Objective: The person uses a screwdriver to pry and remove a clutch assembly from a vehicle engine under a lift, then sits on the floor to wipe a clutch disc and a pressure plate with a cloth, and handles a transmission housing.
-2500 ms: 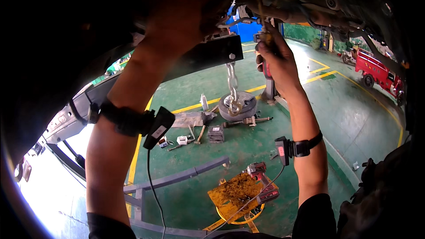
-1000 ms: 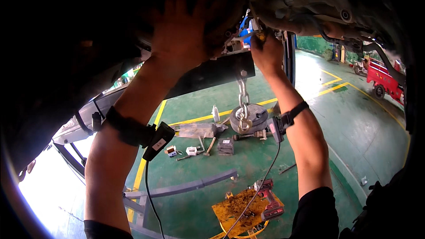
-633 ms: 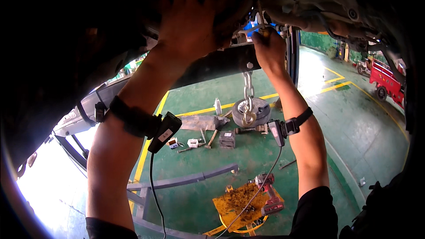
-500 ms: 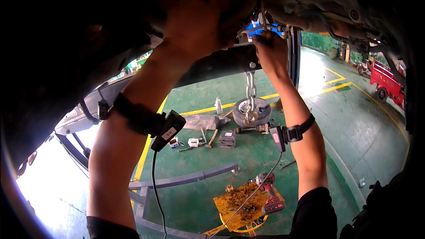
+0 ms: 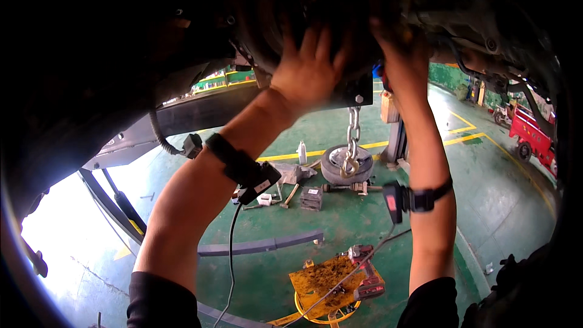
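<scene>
Both my arms reach up beneath a vehicle. My left hand (image 5: pixel 310 73) has its fingers spread and pointing upward against a dark, rounded part (image 5: pixel 258 36), which is mostly lost in shadow. Just right of that part, my right hand (image 5: pixel 405 61) is raised; its fingers are dark and smeared, so what they touch or hold cannot be made out. Each forearm wears a black strap with a small cabled box, the left box (image 5: pixel 260 183) and the right box (image 5: pixel 395 202). Between the forearms a metal chain (image 5: pixel 353 123) with a hook hangs below a dark beam (image 5: pixel 364 92).
Below, a yellow stool (image 5: pixel 322 279) carries a red cordless impact wrench (image 5: pixel 366 273). Farther off lie a wheel (image 5: pixel 334 170), a hammer (image 5: pixel 290 196) and a dark box (image 5: pixel 311 198). A grey curved lift arm (image 5: pixel 261 246) crosses low. A red cart (image 5: pixel 531 133) stands at right.
My left hand has moved right and down along the dark part. My right hand has shifted right and slightly up, and the view has moved a little.
</scene>
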### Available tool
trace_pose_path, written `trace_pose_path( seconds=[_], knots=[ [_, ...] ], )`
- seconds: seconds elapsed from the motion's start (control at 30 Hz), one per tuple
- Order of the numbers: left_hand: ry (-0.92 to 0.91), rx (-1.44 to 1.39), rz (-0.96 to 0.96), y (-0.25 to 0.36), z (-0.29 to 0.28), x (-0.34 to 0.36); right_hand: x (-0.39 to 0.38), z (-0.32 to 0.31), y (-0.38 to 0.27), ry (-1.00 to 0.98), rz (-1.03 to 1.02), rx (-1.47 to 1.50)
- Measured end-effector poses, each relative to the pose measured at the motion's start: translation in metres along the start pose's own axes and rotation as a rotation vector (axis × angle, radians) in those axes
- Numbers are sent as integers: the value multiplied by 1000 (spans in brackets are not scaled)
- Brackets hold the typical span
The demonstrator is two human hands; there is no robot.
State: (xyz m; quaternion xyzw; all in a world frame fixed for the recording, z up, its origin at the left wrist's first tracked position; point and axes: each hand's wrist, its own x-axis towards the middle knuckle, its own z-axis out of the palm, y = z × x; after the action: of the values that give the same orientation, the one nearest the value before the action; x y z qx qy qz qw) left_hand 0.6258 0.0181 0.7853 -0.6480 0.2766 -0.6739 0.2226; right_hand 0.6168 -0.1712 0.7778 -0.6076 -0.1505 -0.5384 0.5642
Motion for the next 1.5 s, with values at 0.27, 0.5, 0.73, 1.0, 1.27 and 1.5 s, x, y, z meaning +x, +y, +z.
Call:
trace_pose_path(
  seconds=[0.27,0.5,0.73,1.0,1.27,1.5],
  knots=[
    [75,-78,89,-6,0,-4,41,5,-6,95,-376,-354],
    [-1,114,251,-20,-8,-15,41,-10,-21,-212,237,-145],
    [34,134,367,-37,-8,-29,14,5,-5,-215,145,174],
    [-110,130,428,-66,-28,-28,2,17,-17,-116,171,128],
    [-62,167,474,-71,-28,-20,-3,20,-10,-67,10,369],
    [36,252,522,-80,-27,-21,-6,12,-25,-127,-4,429]
  ],
)
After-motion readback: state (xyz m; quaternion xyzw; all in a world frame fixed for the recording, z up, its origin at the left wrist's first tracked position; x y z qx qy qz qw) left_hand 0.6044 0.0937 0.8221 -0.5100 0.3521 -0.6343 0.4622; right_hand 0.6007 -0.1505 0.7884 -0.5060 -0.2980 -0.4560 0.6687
